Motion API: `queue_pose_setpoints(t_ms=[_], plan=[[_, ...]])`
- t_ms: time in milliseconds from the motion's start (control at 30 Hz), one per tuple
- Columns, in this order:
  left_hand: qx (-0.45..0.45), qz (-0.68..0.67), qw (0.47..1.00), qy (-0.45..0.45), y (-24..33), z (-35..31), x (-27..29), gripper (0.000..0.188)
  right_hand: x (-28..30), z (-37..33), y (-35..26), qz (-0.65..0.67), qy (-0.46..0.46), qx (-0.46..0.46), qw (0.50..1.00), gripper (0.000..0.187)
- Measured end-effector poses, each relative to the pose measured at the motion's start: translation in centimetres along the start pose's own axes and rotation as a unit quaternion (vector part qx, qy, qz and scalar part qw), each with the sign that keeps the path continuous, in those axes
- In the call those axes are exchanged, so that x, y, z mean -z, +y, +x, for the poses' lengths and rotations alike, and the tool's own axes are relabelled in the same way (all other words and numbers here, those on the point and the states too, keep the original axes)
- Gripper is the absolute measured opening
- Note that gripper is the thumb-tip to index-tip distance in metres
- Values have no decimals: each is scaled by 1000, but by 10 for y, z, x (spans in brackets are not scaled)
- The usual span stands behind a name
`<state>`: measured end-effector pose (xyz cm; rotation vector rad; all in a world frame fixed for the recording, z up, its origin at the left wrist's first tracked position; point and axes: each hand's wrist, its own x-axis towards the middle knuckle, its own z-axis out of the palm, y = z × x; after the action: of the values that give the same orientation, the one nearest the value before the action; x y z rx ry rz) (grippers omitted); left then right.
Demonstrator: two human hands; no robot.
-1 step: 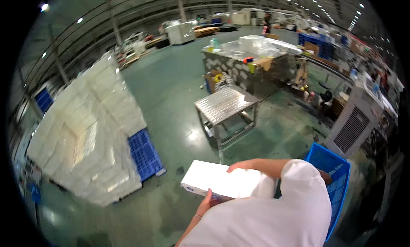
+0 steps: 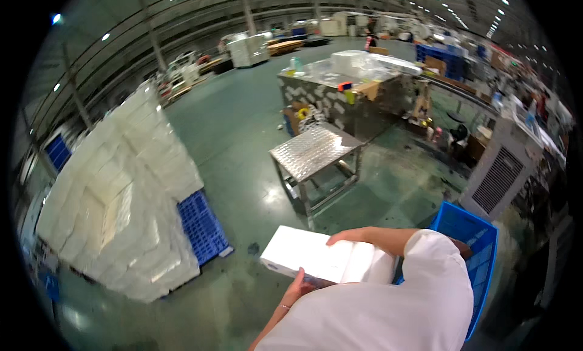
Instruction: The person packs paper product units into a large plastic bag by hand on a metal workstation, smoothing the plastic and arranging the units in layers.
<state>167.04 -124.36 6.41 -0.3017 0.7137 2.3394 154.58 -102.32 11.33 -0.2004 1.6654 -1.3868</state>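
A white box (image 2: 316,258) is held up at chest height, above the green floor (image 2: 243,138). It is gripped from underneath by the left hand (image 2: 297,287) and clasped along its top edge by the right hand (image 2: 349,235). A blue crate (image 2: 480,241) is seen just beside it.

- a large warehouse or factory hall: high girdered roof with rows of ceiling lights (image 2: 461,23)
- green concrete floor (image 2: 243,126)
- wrapped stack of white boxes (image 2: 115,199) on a blue pallet (image 2: 203,226)
- steel work table (image 2: 316,152)
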Motion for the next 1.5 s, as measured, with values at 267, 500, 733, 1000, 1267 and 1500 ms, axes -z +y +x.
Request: queue_pose_setpoints(t_ms=[267,500,733,1000,1267,1500], plan=[[63,202,976,-46,67,226,-108,53,144,-93,-26,349,145,6,926,50],[-9,125,989,-76,163,389,-166,55,292,-10,-59,244,267,170,917,59],[103,93,975,-172,219,568,-235,57,416,-1,-100,227,464,144,844,83],[196,180,908,-325,199,776,-412,51,569,-64,-106,403,570,150,700,56],[150,401,846,-318,216,954,-522,51,812,-87,-122,445,558,321,623,48],[158,435,837,-291,249,1091,-591,56,1007,-91,-126,532,489,328,609,47]])
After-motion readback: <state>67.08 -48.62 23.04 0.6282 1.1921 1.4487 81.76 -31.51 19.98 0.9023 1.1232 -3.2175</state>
